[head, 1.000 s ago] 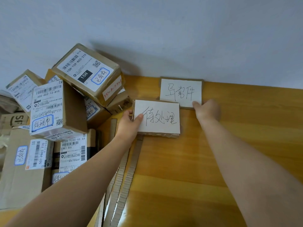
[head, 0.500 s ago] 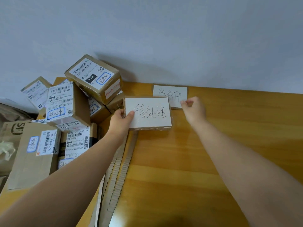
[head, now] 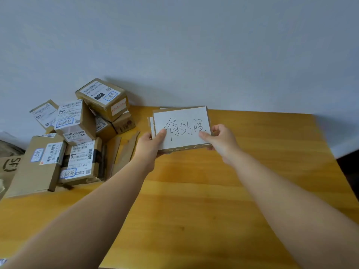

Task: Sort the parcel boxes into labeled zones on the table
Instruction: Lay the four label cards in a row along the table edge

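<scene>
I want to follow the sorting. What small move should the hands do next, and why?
Probably lay the top sign card flat on the bare table. Both the left hand and the right hand hold the cards, and the parcel boxes are still piled together.

Second card [head: 150, 123]: hidden behind the front card [head: 181, 129], only a left sliver showing; writing unseen.
Parcel labels [head: 69, 111], table's far left corner: print blurred, unreadable.
Brown box [head: 8, 166]: cut by left edge.
Table [head: 194, 200]: near edge out of frame.
</scene>
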A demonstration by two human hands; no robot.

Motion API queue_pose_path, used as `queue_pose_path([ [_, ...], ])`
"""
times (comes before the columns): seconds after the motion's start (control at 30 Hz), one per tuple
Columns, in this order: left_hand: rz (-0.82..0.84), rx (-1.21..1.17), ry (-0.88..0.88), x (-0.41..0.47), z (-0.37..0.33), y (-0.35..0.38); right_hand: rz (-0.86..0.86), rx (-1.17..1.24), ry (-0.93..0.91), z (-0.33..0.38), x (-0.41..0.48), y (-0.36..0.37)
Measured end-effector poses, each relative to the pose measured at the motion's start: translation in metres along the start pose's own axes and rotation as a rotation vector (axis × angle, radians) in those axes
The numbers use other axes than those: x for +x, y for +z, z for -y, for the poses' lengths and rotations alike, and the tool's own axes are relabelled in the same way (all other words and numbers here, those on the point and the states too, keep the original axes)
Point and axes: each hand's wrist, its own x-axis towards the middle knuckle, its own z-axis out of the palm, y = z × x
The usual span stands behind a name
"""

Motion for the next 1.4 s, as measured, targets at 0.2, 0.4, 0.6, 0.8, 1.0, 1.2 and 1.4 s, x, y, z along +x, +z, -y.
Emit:
queue_pose_path([
  [0.2, 0.104, -0.037, 0.043, -0.01, 0.001, 0.015, -0.074, 0.06, 0.035, -0.01, -0.005, -0.028],
  [0.4, 0.128, -0.012, 0.031, 0.008, 0.003, 0.015, -0.075, 0.019, 0.075, -0.016, 0.01, -0.03],
  [0.6, 0.052, 0.061, -0.023, 0.032, 0.011, 0.015, -0.103, 0.036, 0.15, -0.029, 0.027, -0.026],
  [0.8, -0.055, 0.203, -0.104, 0.051, 0.027, 0.024, -0.218, 0.023, 0.167, -0.05, 0.05, -0.045],
  [1.0, -0.156, 0.244, -0.136, 0.062, 0.049, 0.038, -0.365, -0.07, 0.18, -0.067, 0.092, -0.076],
  [1.2, -0.169, 0.261, -0.137, 0.08, 0.06, 0.067, -0.35, -0.118, 0.236, -0.083, 0.145, -0.091],
  [1.4, -0.178, 0.337, -0.14, 0.098, 0.061, 0.084, -0.327, -0.145, 0.277, -0.092, 0.187, -0.097],
])
